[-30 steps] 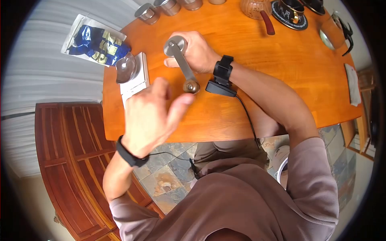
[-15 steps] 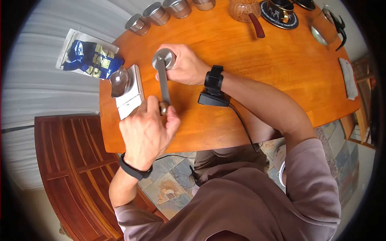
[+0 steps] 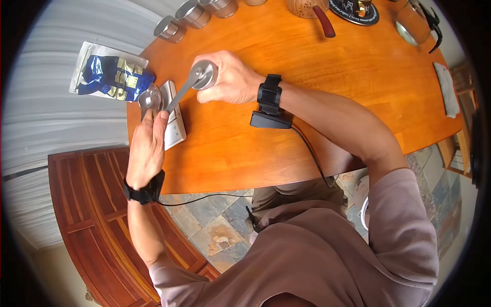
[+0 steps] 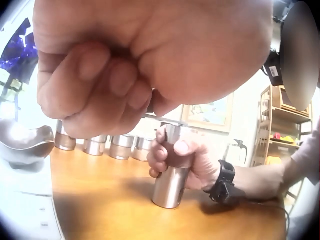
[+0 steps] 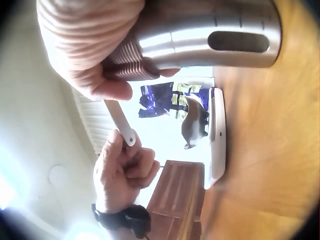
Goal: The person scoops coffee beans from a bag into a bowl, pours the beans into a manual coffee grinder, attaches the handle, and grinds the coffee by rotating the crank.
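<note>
My right hand point(image 3: 230, 79) wraps round the body of a steel hand coffee grinder point(image 4: 170, 187), which stands upright on the table. A flat crank point(image 3: 183, 92) runs from the grinder's top toward the lower left in the head view. At its outer end my left hand point(image 3: 146, 151) grips the knob, which the fingers hide. In the right wrist view the left hand's fingers curl at the crank's end. Just beyond that hand, a clear scoop-shaped cup point(image 3: 152, 96) sits on a white scale point(image 3: 176, 132). The grinder's body shows a dark slot in its side in the right wrist view.
A blue and silver bag point(image 3: 110, 71) lies behind the scale. Several steel canisters point(image 3: 170, 29) line the far edge. At the far right are a red-handled glass vessel point(image 3: 323, 23), a black saucer point(image 3: 353, 19), a glass carafe point(image 3: 411, 28) and a folded cloth point(image 3: 446, 89).
My left hand first closed on the crank's knob, then swung it left, from pointing toward my body to reaching over the scale. The right hand keeps hold of the grinder, shifted slightly left in view.
</note>
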Motion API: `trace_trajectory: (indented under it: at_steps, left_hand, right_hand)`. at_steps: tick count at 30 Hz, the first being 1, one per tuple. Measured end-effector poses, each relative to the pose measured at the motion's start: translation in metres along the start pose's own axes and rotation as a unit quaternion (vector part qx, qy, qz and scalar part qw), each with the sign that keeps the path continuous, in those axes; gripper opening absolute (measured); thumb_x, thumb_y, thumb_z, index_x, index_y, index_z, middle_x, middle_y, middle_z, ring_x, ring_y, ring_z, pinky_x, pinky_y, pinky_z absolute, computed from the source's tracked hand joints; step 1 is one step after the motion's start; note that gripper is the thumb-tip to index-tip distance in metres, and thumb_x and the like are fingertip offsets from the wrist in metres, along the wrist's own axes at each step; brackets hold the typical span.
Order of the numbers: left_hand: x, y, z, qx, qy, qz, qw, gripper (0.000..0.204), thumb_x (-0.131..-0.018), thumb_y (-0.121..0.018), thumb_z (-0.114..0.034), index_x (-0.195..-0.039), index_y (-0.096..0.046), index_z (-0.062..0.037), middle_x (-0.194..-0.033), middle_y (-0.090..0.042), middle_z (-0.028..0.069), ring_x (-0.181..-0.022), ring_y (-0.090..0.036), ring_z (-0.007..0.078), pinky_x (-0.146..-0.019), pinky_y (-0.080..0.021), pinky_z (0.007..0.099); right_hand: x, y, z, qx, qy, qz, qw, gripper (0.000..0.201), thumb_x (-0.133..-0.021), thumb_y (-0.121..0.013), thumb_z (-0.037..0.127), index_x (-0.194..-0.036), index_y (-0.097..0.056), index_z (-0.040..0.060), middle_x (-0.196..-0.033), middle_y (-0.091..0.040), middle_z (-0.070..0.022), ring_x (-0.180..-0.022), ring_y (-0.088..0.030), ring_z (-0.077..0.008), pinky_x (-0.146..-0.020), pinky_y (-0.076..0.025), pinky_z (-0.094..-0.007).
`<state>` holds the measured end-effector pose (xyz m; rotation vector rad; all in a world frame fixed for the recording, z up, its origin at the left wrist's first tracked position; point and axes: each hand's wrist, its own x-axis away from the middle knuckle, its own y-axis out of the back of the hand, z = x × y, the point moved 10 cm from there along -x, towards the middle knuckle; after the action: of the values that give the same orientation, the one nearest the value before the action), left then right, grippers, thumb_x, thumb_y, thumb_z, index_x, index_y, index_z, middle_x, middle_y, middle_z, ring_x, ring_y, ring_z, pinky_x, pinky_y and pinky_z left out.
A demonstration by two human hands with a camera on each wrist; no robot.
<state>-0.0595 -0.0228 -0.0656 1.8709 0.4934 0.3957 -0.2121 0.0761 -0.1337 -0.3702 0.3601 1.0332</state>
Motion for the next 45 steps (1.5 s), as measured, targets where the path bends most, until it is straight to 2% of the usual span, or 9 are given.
trace_trajectory:
  at_steps: [9, 10, 12, 18, 20, 23, 25, 32, 45]
  left_hand:
    - [-0.093, 0.001, -0.024, -0.148, -0.086, 0.015, 0.985, 0.052, -0.11, -0.035, -0.041, -0.102, -0.059, 0.0048, -0.085, -0.062, 0.0309, -0.087, -0.058, 0.0523, -0.079, -0.047, 0.0547]
    - [-0.092, -0.001, -0.048, -0.218, -0.184, 0.009, 0.958, 0.046, -0.109, -0.036, -0.036, -0.103, -0.058, 0.0035, -0.084, -0.062, 0.0299, -0.086, -0.059, 0.0521, -0.077, -0.047, 0.0556]
    - [-0.083, -0.006, -0.096, -0.31, -0.319, -0.024, 0.895, 0.028, -0.105, -0.041, -0.024, -0.104, -0.057, -0.0005, -0.079, -0.062, 0.0255, -0.081, -0.061, 0.0495, -0.071, -0.049, 0.0562]
    - [-0.063, -0.016, -0.173, -0.322, -0.355, -0.051, 0.876, 0.045, -0.106, -0.042, -0.033, -0.087, -0.065, 0.0014, -0.065, -0.061, 0.0236, -0.068, -0.066, 0.0419, -0.066, -0.052, 0.0518]
    - [-0.038, -0.026, -0.197, -0.309, -0.398, -0.05, 0.862, 0.044, -0.105, -0.046, -0.034, -0.085, -0.065, 0.0005, -0.062, -0.061, 0.0199, -0.062, -0.066, 0.038, -0.062, -0.052, 0.0511]
    - [0.006, -0.054, -0.218, -0.309, -0.409, -0.021, 0.859, 0.039, -0.099, -0.059, -0.041, -0.082, -0.063, -0.0054, -0.054, -0.056, 0.0097, -0.049, -0.06, 0.0291, -0.049, -0.05, 0.0386]
    - [0.038, -0.044, -0.216, -0.285, -0.493, -0.111, 0.815, 0.035, -0.095, -0.065, -0.039, -0.079, -0.058, -0.0088, -0.053, -0.054, 0.0061, -0.044, -0.058, 0.0251, -0.046, -0.047, 0.0354]
    - [0.065, -0.022, -0.129, -0.212, -0.328, -0.015, 0.92, 0.029, -0.097, -0.061, -0.031, -0.081, -0.057, -0.0071, -0.053, -0.053, 0.008, -0.045, -0.056, 0.0291, -0.046, -0.044, 0.0408]
    - [0.056, -0.005, -0.072, -0.231, -0.194, -0.046, 0.952, 0.038, -0.105, -0.053, -0.033, -0.079, -0.058, -0.005, -0.054, -0.052, 0.0161, -0.048, -0.056, 0.0375, -0.048, -0.043, 0.0459]
  right_hand:
    - [0.017, -0.027, 0.015, -0.014, -0.023, 0.062, 0.998, 0.025, -0.069, -0.078, 0.01, -0.087, -0.063, 0.0019, -0.075, -0.064, -0.0013, -0.069, -0.057, -0.0089, -0.065, -0.048, -0.0276]
    - [0.017, -0.031, 0.018, -0.01, -0.017, 0.075, 0.997, 0.024, -0.069, -0.078, 0.01, -0.086, -0.063, 0.002, -0.074, -0.064, -0.001, -0.068, -0.057, -0.0088, -0.064, -0.048, -0.0275]
    - [0.017, -0.035, 0.02, -0.006, -0.01, 0.095, 0.995, 0.023, -0.069, -0.078, 0.01, -0.085, -0.063, 0.0021, -0.074, -0.063, -0.0008, -0.068, -0.056, -0.0086, -0.064, -0.047, -0.0274]
    - [0.02, -0.05, 0.003, 0.081, -0.011, 0.165, 0.983, 0.032, -0.07, -0.081, 0.019, -0.094, -0.069, 0.0006, -0.076, -0.071, -0.0131, -0.07, -0.067, -0.0211, -0.067, -0.053, -0.035]
    - [0.024, -0.045, 0.027, 0.124, 0.184, 0.088, 0.971, 0.027, -0.076, -0.079, 0.022, -0.09, -0.065, 0.0029, -0.081, -0.069, -0.0056, -0.071, -0.062, -0.0144, -0.068, -0.052, -0.0301]
    - [0.013, -0.043, 0.005, 0.092, 0.137, 0.143, 0.976, 0.027, -0.081, -0.076, 0.029, -0.088, -0.065, 0.0047, -0.087, -0.07, -0.007, -0.077, -0.063, -0.0147, -0.07, -0.051, -0.0324]
    - [0.005, -0.023, -0.001, -0.033, 0.06, 0.123, 0.99, 0.02, -0.078, -0.077, 0.019, -0.088, -0.067, 0.005, -0.08, -0.068, -0.0023, -0.07, -0.06, -0.0112, -0.065, -0.048, -0.0293]
    - [0.011, -0.03, 0.003, -0.074, -0.123, 0.103, 0.984, 0.018, -0.073, -0.076, 0.006, -0.085, -0.063, 0.0033, -0.07, -0.059, 0.0018, -0.065, -0.052, -0.0053, -0.057, -0.042, -0.0242]
    - [0.003, -0.019, -0.015, -0.073, -0.111, 0.097, 0.986, 0.019, -0.069, -0.077, 0.004, -0.083, -0.063, 0.0029, -0.068, -0.064, -0.0016, -0.058, -0.056, -0.0093, -0.052, -0.045, -0.0266]
